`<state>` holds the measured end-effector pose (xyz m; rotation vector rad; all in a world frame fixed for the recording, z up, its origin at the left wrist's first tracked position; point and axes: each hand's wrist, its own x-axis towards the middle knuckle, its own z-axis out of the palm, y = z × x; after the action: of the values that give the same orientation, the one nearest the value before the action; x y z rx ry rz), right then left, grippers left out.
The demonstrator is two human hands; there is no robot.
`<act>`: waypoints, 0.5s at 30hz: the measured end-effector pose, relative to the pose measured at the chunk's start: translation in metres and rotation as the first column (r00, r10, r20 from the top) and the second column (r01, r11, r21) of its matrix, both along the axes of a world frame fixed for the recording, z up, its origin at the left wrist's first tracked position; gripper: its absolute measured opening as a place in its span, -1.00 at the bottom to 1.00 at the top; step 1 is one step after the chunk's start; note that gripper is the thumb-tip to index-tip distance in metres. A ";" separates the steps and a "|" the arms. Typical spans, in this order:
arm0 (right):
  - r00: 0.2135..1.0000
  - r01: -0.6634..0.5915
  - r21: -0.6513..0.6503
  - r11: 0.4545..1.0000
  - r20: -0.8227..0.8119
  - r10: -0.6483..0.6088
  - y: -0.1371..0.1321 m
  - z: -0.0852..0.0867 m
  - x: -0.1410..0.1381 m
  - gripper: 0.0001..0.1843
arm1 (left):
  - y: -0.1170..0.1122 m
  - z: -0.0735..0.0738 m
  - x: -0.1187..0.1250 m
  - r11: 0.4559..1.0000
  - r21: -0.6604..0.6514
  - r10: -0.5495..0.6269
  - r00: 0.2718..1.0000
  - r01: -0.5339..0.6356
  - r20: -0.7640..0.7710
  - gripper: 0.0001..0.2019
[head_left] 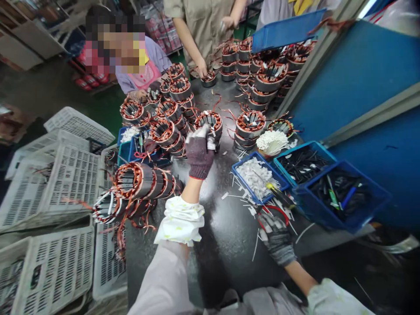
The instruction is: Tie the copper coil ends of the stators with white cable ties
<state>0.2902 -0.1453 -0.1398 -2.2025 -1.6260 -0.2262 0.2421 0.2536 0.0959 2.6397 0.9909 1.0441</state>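
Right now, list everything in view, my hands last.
Table: one, dark grey, centre
Wound cores: many, grey and copper, centre, left, far side
Bins: several, blue and teal, right and left
White pieces: many, white, right bin and beside it
Black pieces: many, black, other right bins
Stick bundle: one, white, behind the white pieces
Yellow-handled tool: one, yellow, by the white pieces
Red-handled tool: one, red, right
Crates: several, white, left
Tray: one, blue, over far cores
Panels: two, blue, right
Other people: several, beige and lilac clothing, far side
Left hand: one, purple glove, at central cores
Right hand: one, grey glove, at the red-handled tool
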 end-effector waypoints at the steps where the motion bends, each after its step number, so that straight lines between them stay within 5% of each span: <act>1: 1.000 0.001 -0.002 1.000 -0.007 -0.001 0.000 0.000 0.000 -0.35 | 0.001 0.005 0.002 0.999 0.034 -0.005 1.000 0.005 0.003 -0.55; 6: 0.999 0.024 0.001 1.000 -0.046 -0.023 -0.001 -0.003 -0.002 -0.33 | 0.015 0.028 0.044 0.996 0.084 0.061 0.964 -0.040 -0.257 -0.39; 11: 0.995 0.052 -0.033 0.998 -0.089 -0.054 0.000 0.002 -0.003 -0.24 | 0.060 0.029 0.076 0.992 -0.126 -0.069 0.701 -0.029 -0.710 -0.48; 15: 0.997 0.026 -0.124 0.992 -0.070 -0.035 0.002 0.013 -0.004 -0.23 | 0.072 0.029 0.072 0.991 -0.124 -0.129 0.593 0.049 -0.795 -0.42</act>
<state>0.2866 -0.1435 -0.1270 -2.3003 -1.6078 -0.0554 0.3140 0.3254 0.1245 3.0440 0.9456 -0.3272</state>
